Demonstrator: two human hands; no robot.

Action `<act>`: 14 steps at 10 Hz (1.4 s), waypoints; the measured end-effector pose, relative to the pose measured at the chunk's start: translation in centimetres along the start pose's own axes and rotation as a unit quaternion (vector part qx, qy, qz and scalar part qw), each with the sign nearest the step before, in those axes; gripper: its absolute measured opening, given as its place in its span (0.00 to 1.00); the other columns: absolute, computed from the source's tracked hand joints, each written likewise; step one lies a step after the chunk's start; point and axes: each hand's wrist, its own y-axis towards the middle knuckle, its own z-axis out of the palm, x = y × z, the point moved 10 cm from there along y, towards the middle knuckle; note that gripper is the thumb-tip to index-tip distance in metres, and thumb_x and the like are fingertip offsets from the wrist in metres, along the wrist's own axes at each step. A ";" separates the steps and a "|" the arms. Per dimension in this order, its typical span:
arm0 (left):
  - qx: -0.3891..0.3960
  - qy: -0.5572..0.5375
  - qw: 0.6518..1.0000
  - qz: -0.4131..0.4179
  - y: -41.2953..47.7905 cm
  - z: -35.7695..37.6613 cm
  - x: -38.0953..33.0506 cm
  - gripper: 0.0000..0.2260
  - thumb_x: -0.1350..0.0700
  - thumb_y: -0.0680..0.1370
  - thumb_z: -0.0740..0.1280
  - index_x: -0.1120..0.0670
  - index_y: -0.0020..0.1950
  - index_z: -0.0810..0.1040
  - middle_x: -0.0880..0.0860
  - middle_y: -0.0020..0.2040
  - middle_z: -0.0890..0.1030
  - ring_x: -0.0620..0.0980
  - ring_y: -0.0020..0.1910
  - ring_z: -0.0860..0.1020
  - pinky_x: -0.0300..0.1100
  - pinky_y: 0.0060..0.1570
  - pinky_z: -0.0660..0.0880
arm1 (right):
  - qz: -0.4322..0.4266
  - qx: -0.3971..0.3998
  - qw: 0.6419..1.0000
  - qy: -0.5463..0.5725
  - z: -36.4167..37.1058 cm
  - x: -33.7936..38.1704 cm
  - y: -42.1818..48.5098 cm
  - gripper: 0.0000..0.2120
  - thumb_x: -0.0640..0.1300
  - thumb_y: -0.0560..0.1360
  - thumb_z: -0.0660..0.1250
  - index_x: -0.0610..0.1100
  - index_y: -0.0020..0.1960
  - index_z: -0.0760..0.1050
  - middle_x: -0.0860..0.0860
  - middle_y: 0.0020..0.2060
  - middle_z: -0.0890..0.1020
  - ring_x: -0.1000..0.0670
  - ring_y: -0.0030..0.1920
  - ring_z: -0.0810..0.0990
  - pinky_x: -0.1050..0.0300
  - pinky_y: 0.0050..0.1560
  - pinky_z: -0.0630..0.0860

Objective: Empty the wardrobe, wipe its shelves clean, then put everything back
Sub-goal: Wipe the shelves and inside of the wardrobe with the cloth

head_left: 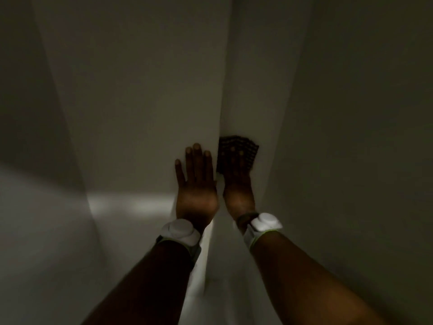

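Standing by the wardrobe (pixel 351 113), I'd put this mid-task, approx. at the wiping stage. Inside it's dim & only white boards show in the head view, no clothes, hangers etc. So the emptying looks done, at least for this section; can't speak for the rest of the unit. Wiping seems under way: a dark, waffle-textured cloth (pixel 248 146) sits flat against a white surface just right of an upright panel (pixel 140 102), tucked near the corner where the two meet. Whether that surface is a shelf or a back wall, can't tell, the wide lens bends everything. How much has been wiped, no way to judge; no marks or wet streaks visible in this light. Putting everything back is not yet begun, as far as I can see.

Hands:
- Left hand (pixel 195 181): fingers straight & slightly spread, palm laid flat on the panel, beside its edge. Holds nothing. Prob. bracing the body while the other hand works.
- Right hand (pixel 235 179): fingers (pixel 232 152) stretched out straight over the cloth, pressing it to the surface, not bunching or pinching it. Cloth pokes out beyond the fingertips & to the right. Thumb is lost in shadow.

The two hands are near each other, w/ the panel edge between them. White wrist bands (pixel 180 232) on both arms. A patch of light (pixel 131 205) falls low on the left side.
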 end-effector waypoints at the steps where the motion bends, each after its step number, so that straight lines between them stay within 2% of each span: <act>1: 0.003 -0.008 1.000 0.003 -0.4 0.3 0.0 0.29 0.51 0.86 0.53 0.66 0.81 0.47 0.71 0.79 0.46 0.72 0.79 0.46 0.70 0.73 0.52 | 0.153 -0.054 0.986 -0.030 -0.4 -5.3 -0.8 0.27 0.34 0.80 0.46 0.34 0.79 0.58 0.35 0.77 0.60 0.34 0.76 0.61 0.40 0.72 0.67; 2: -0.003 -0.022 1.000 -0.002 -0.5 0.6 0.1 0.29 0.50 0.87 0.52 0.66 0.81 0.48 0.71 0.79 0.48 0.72 0.78 0.47 0.70 0.73 0.53 | 0.077 0.027 0.995 -0.063 2.3 -2.4 -3.4 0.26 0.39 0.82 0.47 0.36 0.80 0.55 0.39 0.78 0.59 0.39 0.78 0.58 0.45 0.77 0.62; 3: -0.006 -0.019 1.000 -0.008 -0.9 1.0 0.0 0.28 0.51 0.87 0.52 0.66 0.80 0.50 0.71 0.79 0.49 0.72 0.78 0.49 0.70 0.73 0.53 | -0.004 0.153 0.987 -0.057 4.1 -1.4 -4.5 0.25 0.41 0.85 0.47 0.40 0.81 0.52 0.42 0.78 0.63 0.42 0.78 0.59 0.48 0.77 0.60; 4: 0.027 -0.010 1.000 -0.006 -2.3 2.1 -0.3 0.29 0.55 0.85 0.56 0.66 0.80 0.48 0.72 0.79 0.47 0.73 0.78 0.46 0.70 0.73 0.51 | -0.179 0.284 0.939 -0.077 8.0 -2.9 -5.5 0.28 0.50 0.87 0.38 0.35 0.77 0.61 0.34 0.74 0.67 0.38 0.74 0.67 0.35 0.72 0.66; 5: 0.088 0.001 0.996 -0.011 -6.3 4.3 0.2 0.33 0.51 0.84 0.60 0.63 0.82 0.47 0.69 0.80 0.44 0.70 0.79 0.45 0.69 0.74 0.51 | 0.177 -0.055 0.983 0.020 0.3 -7.9 -4.6 0.22 0.38 0.85 0.47 0.31 0.72 0.68 0.33 0.70 0.72 0.36 0.68 0.74 0.36 0.64 0.75; 6: 0.117 0.009 0.993 -0.001 -9.7 5.9 0.7 0.35 0.48 0.83 0.62 0.60 0.82 0.48 0.66 0.81 0.44 0.68 0.80 0.46 0.68 0.73 0.54 | -0.024 0.074 0.995 -0.057 4.2 0.6 -7.6 0.31 0.34 0.75 0.55 0.37 0.78 0.60 0.37 0.76 0.64 0.35 0.77 0.61 0.40 0.74 0.63; 7: 0.127 0.029 0.991 -0.006 -10.1 6.4 0.7 0.35 0.48 0.83 0.60 0.60 0.82 0.46 0.66 0.81 0.43 0.68 0.80 0.45 0.68 0.74 0.53 | -0.064 0.106 0.988 -0.095 6.0 -0.8 -6.9 0.37 0.33 0.74 0.63 0.42 0.80 0.56 0.42 0.78 0.61 0.37 0.79 0.55 0.44 0.70 0.68; 8: 0.145 0.025 0.989 -0.017 -10.5 6.6 0.3 0.36 0.48 0.82 0.61 0.61 0.82 0.45 0.66 0.81 0.41 0.68 0.80 0.42 0.66 0.75 0.50 | 0.129 0.095 0.984 -0.079 4.8 -8.3 -10.0 0.34 0.39 0.81 0.61 0.44 0.82 0.48 0.43 0.78 0.62 0.42 0.78 0.62 0.57 0.71 0.67; 9: 0.150 0.031 0.988 -0.009 -11.8 7.1 0.2 0.35 0.52 0.82 0.62 0.61 0.82 0.48 0.66 0.81 0.43 0.69 0.79 0.43 0.66 0.75 0.51 | 0.093 0.103 0.988 -0.071 5.5 -6.1 -11.3 0.33 0.35 0.78 0.46 0.47 0.82 0.49 0.41 0.80 0.57 0.38 0.79 0.57 0.48 0.75 0.63; 10: 0.174 0.037 0.984 -0.009 -14.5 8.5 0.3 0.34 0.57 0.80 0.62 0.61 0.82 0.48 0.68 0.80 0.44 0.71 0.79 0.44 0.67 0.74 0.54 | -0.046 0.177 0.981 -0.071 8.6 -1.6 -12.8 0.40 0.31 0.71 0.50 0.46 0.82 0.51 0.43 0.81 0.53 0.38 0.80 0.53 0.42 0.67 0.70; 11: 0.221 0.042 0.974 -0.018 -18.0 10.4 0.4 0.37 0.58 0.78 0.65 0.61 0.82 0.48 0.68 0.80 0.43 0.71 0.79 0.43 0.68 0.73 0.57 | -0.021 0.184 0.979 -0.091 9.3 -4.8 -13.8 0.38 0.31 0.74 0.50 0.48 0.82 0.52 0.44 0.81 0.54 0.42 0.81 0.50 0.42 0.65 0.71; 12: 0.265 0.041 0.963 -0.039 -20.6 11.9 0.7 0.42 0.55 0.76 0.68 0.60 0.82 0.46 0.67 0.80 0.40 0.71 0.78 0.41 0.68 0.73 0.57 | 0.139 0.099 0.984 -0.045 8.5 -9.5 -15.1 0.36 0.33 0.77 0.60 0.43 0.82 0.51 0.39 0.79 0.57 0.40 0.78 0.57 0.41 0.67 0.70; 13: 0.284 0.044 0.957 -0.029 -21.6 12.8 1.0 0.44 0.53 0.75 0.69 0.59 0.82 0.46 0.67 0.80 0.40 0.72 0.78 0.41 0.69 0.73 0.57 | 0.136 0.130 0.982 -0.032 10.6 -7.1 -16.3 0.34 0.35 0.77 0.61 0.42 0.81 0.54 0.37 0.78 0.60 0.35 0.77 0.60 0.40 0.71 0.68; 14: 0.297 0.048 0.953 -0.019 -21.6 13.3 1.0 0.44 0.53 0.75 0.66 0.59 0.82 0.43 0.67 0.80 0.37 0.73 0.78 0.39 0.68 0.73 0.55 | -0.037 0.197 0.978 -0.055 12.5 -3.2 -17.9 0.35 0.33 0.75 0.50 0.45 0.82 0.53 0.43 0.81 0.53 0.39 0.81 0.51 0.42 0.69 0.67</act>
